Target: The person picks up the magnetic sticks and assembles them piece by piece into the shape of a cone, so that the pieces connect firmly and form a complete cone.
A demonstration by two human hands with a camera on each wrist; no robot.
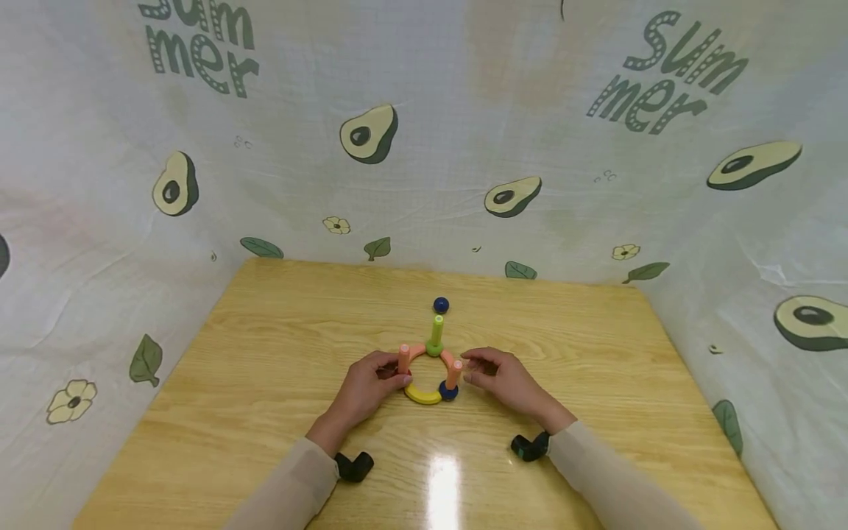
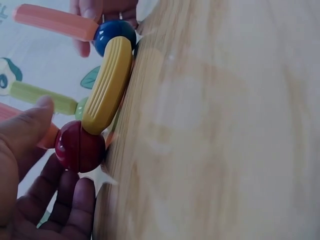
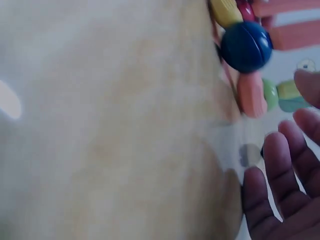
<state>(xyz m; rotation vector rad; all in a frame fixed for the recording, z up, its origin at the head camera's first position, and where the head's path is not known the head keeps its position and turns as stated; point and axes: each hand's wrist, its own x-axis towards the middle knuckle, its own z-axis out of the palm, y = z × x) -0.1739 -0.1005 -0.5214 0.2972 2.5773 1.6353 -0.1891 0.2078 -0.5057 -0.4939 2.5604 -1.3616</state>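
Observation:
A ring of magnetic-looking building pieces lies on the table: a yellow curved bar [image 1: 422, 396] and orange curved bars join a red ball [image 2: 80, 146], a blue ball [image 1: 448, 390] and a green ball [image 1: 433, 349]. Upright from the balls stand a light green rod [image 1: 437, 330] and two orange rods [image 1: 453, 375]. At the ring's left side my left hand [image 1: 372, 379] grips the red ball, thumb near the foot of its rod, fingers beneath. My right hand [image 1: 500, 377] hovers just right of the blue ball, fingers relaxed and apart from the pieces.
A loose dark blue ball [image 1: 441, 305] sits behind the ring. The wooden table [image 1: 298, 316] meets a printed cloth [image 1: 424, 221] at its back and sides. Black wrist cameras [image 1: 354, 467] hang at both cuffs.

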